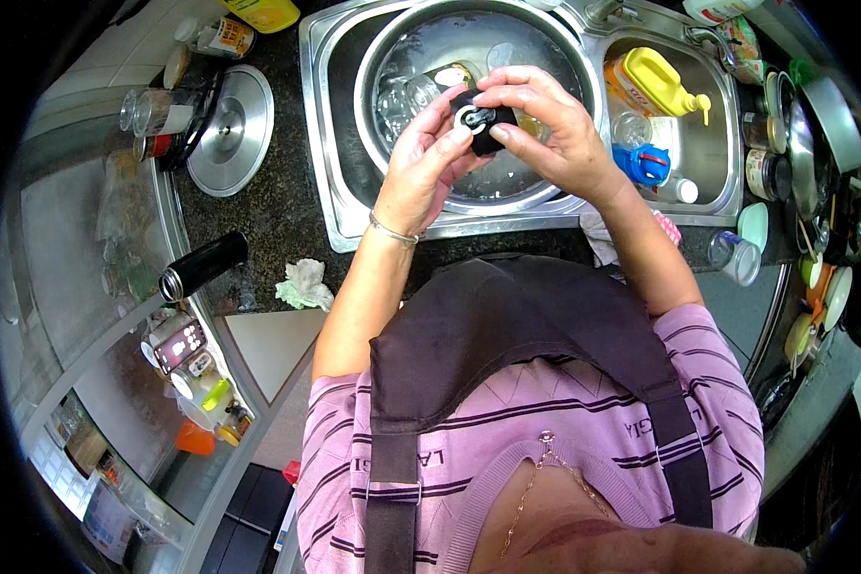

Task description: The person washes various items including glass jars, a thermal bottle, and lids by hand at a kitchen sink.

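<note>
Between my two hands, above a large metal basin (364, 86), is a small black lid (485, 140) with a pale ring on its face. My left hand (430, 147) grips its left side, thumb against the ring. Fingers of my right hand (545, 122) curl over its top and right edge, with the thumb at its right side. Water and several clear containers (421, 92) lie in the basin, partly hidden by my hands. On the counter to the left, an uncapped black vacuum flask (208, 265) shows its steel rim.
The basin sits in a steel double sink (330, 208). In the right bowl are a yellow pump bottle (653, 79) and a blue lid (643, 163). A metal pan lid (231, 133) and a crumpled cloth (305, 285) are at left. Cookware (836, 129) crowds the far right.
</note>
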The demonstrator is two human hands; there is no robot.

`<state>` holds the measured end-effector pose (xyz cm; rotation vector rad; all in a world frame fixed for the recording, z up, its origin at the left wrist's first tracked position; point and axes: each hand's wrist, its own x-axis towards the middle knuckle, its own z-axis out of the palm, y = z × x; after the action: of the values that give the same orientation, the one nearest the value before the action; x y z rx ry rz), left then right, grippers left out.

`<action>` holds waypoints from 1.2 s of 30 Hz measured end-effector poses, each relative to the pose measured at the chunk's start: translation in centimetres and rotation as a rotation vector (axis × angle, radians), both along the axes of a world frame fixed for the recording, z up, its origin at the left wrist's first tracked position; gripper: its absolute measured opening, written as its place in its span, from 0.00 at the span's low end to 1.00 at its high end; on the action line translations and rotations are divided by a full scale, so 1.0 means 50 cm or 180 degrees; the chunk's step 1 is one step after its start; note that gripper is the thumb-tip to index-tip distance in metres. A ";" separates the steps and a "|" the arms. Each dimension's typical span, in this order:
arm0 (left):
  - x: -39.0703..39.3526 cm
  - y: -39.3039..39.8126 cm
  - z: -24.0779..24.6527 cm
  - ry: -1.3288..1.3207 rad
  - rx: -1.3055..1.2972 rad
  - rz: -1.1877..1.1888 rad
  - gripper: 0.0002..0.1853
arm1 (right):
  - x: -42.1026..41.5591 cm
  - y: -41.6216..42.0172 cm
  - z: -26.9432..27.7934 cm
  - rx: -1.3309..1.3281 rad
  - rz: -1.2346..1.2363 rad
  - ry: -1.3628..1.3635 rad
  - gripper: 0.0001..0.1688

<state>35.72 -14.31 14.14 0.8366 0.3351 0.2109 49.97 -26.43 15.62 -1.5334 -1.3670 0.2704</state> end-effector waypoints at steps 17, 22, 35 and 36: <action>-0.006 0.008 -0.010 -0.0131 -0.0087 -0.0081 0.32 | -0.027 0.000 -0.012 -0.0007 -0.0031 0.0616 0.29; -0.008 0.006 -0.010 -0.0329 -0.0246 -0.0133 0.33 | -0.015 -0.013 -0.008 -0.0283 0.0312 0.0342 0.34; -0.023 0.036 -0.078 -0.1075 -0.2431 -0.0295 0.33 | -0.019 -0.031 -0.017 0.0132 0.0456 0.2289 0.26; -0.019 0.030 -0.068 -0.1030 -0.2490 -0.0219 0.33 | -0.018 -0.027 -0.013 0.0143 0.0208 0.1733 0.22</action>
<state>34.76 -12.80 10.73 0.0351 0.0638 0.1299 49.06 -27.78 14.97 -1.2544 -0.9810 0.6421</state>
